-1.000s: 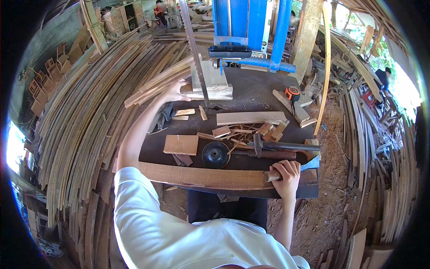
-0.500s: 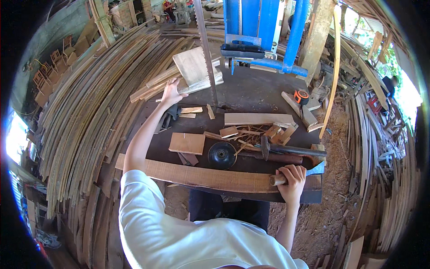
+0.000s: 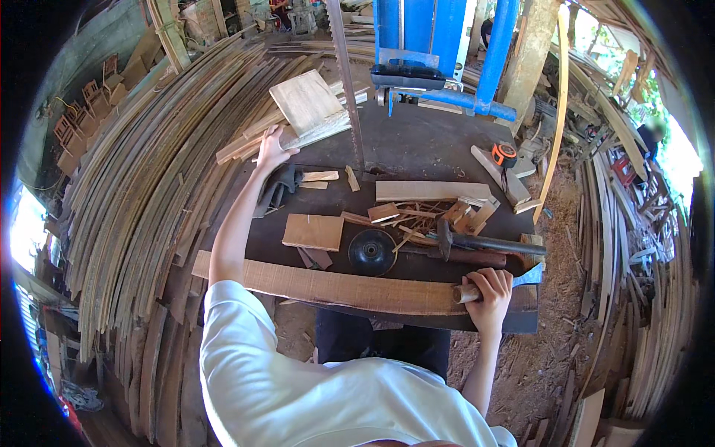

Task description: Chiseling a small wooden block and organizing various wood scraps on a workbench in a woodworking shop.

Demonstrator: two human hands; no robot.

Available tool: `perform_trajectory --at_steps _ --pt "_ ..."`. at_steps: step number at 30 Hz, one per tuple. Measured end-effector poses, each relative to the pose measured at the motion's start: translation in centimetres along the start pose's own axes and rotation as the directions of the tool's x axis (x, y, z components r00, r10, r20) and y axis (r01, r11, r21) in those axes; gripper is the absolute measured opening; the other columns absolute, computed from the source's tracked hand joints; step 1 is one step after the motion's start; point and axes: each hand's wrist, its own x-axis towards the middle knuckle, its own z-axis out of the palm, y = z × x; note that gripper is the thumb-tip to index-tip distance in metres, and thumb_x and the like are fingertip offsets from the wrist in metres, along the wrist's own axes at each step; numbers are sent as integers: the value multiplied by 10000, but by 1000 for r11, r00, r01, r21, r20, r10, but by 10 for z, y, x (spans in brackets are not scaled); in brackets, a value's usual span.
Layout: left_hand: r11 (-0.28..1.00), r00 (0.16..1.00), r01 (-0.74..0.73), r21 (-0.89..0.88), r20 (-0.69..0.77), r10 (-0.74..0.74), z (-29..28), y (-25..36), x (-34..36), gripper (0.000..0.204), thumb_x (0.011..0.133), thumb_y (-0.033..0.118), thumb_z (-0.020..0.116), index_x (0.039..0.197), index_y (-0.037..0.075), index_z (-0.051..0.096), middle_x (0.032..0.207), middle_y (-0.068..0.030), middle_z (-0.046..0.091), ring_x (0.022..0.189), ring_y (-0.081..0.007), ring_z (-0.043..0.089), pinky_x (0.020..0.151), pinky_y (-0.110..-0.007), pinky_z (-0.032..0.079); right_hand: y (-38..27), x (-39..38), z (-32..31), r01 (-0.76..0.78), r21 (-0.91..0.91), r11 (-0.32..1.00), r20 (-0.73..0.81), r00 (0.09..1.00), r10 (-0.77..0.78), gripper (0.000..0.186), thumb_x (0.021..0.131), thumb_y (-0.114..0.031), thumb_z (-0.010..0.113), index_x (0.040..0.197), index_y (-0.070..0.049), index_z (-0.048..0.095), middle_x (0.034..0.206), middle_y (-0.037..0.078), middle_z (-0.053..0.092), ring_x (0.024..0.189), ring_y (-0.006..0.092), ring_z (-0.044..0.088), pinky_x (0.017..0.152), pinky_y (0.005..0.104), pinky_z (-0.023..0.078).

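My left hand [image 3: 272,151] reaches to the far left of the dark table and grips the near end of a pale wooden board [image 3: 324,132]. A lighter square wood piece [image 3: 304,101] lies tilted on top of that board. My right hand [image 3: 489,295] is closed round a short wooden handle [image 3: 468,293] at the near right. A flat metal blade [image 3: 529,275] shows past its knuckles; the exact kind of tool is unclear. Across the near table edge, beneath the right hand, lies a long curved wooden piece [image 3: 335,288].
An upright bandsaw blade [image 3: 345,82] stands close right of the boards, beside the blue machine frame [image 3: 417,30]. A hammer [image 3: 477,242], black disc [image 3: 372,252], wood block [image 3: 313,232], offcuts and a tape measure [image 3: 504,155] lie on the table [image 3: 424,153]. Timber stacks [image 3: 171,149] flank it.
My left hand has moved slightly left and nearer. The pale board and the square piece have shifted left, away from the saw blade. My right hand keeps its hold on the handle.
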Motion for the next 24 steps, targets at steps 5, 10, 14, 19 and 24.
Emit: perform_trajectory --at_steps 5,10,14,19,24 --pt "999 998 -45 2 -35 45 1 1 4 823 575 220 878 1247 -89 517 1269 -218 522 1214 -353 486 1048 -382 387 0 -1 -2 0 -15 1000 -1 1000 0 127 729 -128 731 795 -57 649 790 47 595 753 242 560 790 398 413" --pt "1000 1000 -23 -16 -18 23 -3 1 3 827 568 230 883 1241 -87 521 1255 -217 533 1202 -350 496 1044 -383 391 0 1 -1 -3 -10 1000 2 1000 3 128 724 -124 735 794 -61 650 786 45 593 748 242 559 791 403 415" --pt "999 998 -43 -27 -35 42 0 -3 6 835 568 256 887 1246 -71 525 1240 -212 538 1197 -347 497 1047 -384 388 0 1 -3 -6 -17 1000 4 1000 7 127 726 -123 734 795 -63 646 789 45 593 753 241 560 791 404 416" --pt "1000 998 0 -16 64 1 -2 -5 8 850 593 267 877 1286 -55 504 1268 -208 516 1223 -342 473 1061 -385 372 0 0 -2 -7 -3 1000 6 1000 7 125 729 -119 730 805 -71 643 803 47 597 758 244 558 791 401 414" --pt "995 989 -14 104 147 -2 -8 2 9 893 645 293 849 1369 -20 430 1343 -213 464 1274 -355 428 1085 -399 350 2 -2 -3 -5 -8 1000 -2 1000 5 118 736 -123 724 812 -79 646 794 43 590 753 250 555 796 398 412"
